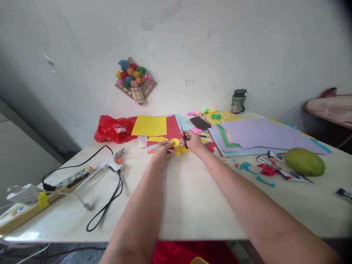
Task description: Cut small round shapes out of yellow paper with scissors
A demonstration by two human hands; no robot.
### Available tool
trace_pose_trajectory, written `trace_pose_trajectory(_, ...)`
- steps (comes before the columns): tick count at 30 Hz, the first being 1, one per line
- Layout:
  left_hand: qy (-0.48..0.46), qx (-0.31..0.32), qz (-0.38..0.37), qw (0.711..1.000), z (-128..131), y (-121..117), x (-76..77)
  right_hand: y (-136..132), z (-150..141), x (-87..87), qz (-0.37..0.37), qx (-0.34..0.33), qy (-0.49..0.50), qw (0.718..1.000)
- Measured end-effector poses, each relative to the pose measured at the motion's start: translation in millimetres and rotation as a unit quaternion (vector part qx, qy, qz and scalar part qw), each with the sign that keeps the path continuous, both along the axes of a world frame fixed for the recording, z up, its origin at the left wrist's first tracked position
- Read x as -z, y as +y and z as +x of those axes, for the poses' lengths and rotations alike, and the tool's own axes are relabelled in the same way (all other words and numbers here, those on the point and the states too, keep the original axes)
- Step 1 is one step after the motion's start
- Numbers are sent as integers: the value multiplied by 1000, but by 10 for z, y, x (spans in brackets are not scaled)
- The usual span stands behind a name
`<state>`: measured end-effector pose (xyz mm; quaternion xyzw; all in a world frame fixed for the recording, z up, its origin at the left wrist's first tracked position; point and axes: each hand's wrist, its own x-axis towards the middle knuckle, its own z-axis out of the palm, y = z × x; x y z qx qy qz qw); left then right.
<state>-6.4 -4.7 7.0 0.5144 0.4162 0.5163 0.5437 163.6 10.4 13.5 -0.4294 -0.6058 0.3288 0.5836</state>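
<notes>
Pinching a yellow paper disc (174, 142), left hand (162, 148) fingers; right hand (194, 141) gripping scissors (183, 136) alongside.

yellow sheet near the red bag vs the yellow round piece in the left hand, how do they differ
The yellow sheet is a large rectangle; the yellow round piece is a small disc. The sheet lies flat and untouched on the paper pile by the red bag, while the round piece is held in the left hand, next to the scissors in the right hand. Both are the same bright yellow paper.
</notes>
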Motion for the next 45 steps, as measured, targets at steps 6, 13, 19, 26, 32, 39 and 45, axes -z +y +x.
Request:
trace_pose_trajectory(6,-12,-35,22,999,34,31,15,-18,283,-110,-56,42,142,987)
trace_pose_trajectory(13,-44,-29,19,998,139,-19,-87,-66,422,-169,-70,71,120,988)
trace_pose_trajectory(19,-15,35,21,999,326,-80,-124,-55,493,-222,-72,95,145,982)
trace_pose_trajectory(26,123,15,105,987,597,-27,60,-60,580,-269,-62,109,153,980)
trace_pose_trajectory(32,225,-24,174,958,825,-3,75,-56,650,-299,-59,114,159,979)
trace_pose_trajectory(39,362,-80,198,908,884,-39,37,-53,746,-324,-54,115,177,976)
trace_pose_trajectory(45,380,-125,145,905,738,111,20,-73,765,-327,-77,130,164,975)
